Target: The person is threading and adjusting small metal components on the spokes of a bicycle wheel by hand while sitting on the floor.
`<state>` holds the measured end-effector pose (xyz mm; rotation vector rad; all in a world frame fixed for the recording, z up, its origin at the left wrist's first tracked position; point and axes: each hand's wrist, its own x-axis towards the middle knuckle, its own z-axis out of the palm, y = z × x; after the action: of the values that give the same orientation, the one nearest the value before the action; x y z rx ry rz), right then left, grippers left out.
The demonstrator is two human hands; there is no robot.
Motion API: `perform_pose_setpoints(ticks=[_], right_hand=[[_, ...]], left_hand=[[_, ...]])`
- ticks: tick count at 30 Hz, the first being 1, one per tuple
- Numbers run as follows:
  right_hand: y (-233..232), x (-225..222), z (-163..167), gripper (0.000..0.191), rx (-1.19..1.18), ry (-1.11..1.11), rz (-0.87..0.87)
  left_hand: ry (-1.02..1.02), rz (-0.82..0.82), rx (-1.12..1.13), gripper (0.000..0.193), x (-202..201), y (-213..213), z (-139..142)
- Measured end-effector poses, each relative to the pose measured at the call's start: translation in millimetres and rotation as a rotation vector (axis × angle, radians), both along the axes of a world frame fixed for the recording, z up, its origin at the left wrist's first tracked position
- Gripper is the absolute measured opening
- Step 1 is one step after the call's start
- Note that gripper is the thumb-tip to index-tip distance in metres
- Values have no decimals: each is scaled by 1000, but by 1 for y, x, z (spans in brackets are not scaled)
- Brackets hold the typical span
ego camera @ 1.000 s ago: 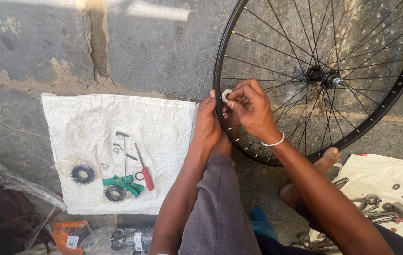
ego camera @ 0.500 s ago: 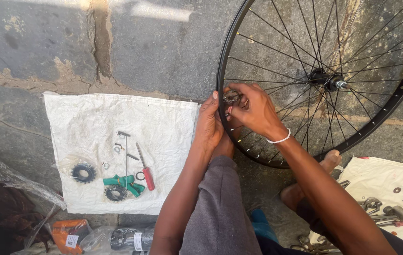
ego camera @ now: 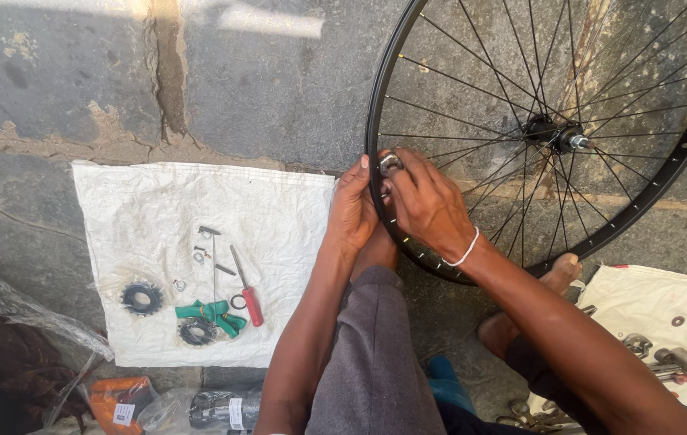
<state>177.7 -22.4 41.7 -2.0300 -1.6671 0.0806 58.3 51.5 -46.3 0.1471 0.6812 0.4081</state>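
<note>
1. A black spoked bicycle wheel rim (ego camera: 682,153) is stood upright on grey concrete ground, with its plane facing the camera and its silver hub axle (ego camera: 557,135) pointed out toward the viewer.
2. The left hand (ego camera: 351,211) is pressed against the outer edge of the rim's leftmost arc, with fingers laid flat along it; whether it is clenched cannot be told.
3. The right hand (ego camera: 428,201), with a white band worn at the wrist, is closed around the same arc from the inside, between the spokes.
4. A small round silver metal piece (ego camera: 390,163) is pinched at the right hand's fingertips, touching the rim just above both hands.
5. The hub is seen up and to the right of the grip, well apart from it, with thin spokes fanned between them.
6. To the left of the grip, just beside it, a white woven cloth (ego camera: 279,201) is spread flat on the ground.
7. On the cloth, down and left of the hands, a red-handled screwdriver (ego camera: 247,296), a green strap (ego camera: 215,312) and two black toothed sprockets (ego camera: 141,299) are laid.
8. A grey-clad knee (ego camera: 372,354) is raised directly below the hands, and a bare foot (ego camera: 557,274) is set against the rim's lower edge to the right.
9. Open concrete is left above the cloth; a second white cloth with metal tools (ego camera: 666,306) is placed at the lower right.
</note>
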Motion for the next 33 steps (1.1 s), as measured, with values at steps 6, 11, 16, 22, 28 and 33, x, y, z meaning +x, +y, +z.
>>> perform_pose_setpoints(ticks=[6, 11, 16, 22, 28, 33], right_hand=[[4, 0, 0, 19, -208, 91, -93], [2, -5, 6, 22, 80, -76, -7], [8, 6, 1, 24, -328, 145, -84], [-4, -13, -5, 29, -10, -17, -100], [-11, 0, -9, 24, -64, 46, -187], [-14, 7, -2, 32, 43, 1, -293]], left_hand=[[57, 32, -5, 34, 5, -2, -4], [45, -20, -41, 40, 2, 3, -3], [-6, -22, 17, 41, 4, 2, 1], [111, 8, 30, 38, 8, 9, 21], [234, -53, 205, 43, 29, 33, 38], [202, 50, 166, 32, 29, 13, 21]])
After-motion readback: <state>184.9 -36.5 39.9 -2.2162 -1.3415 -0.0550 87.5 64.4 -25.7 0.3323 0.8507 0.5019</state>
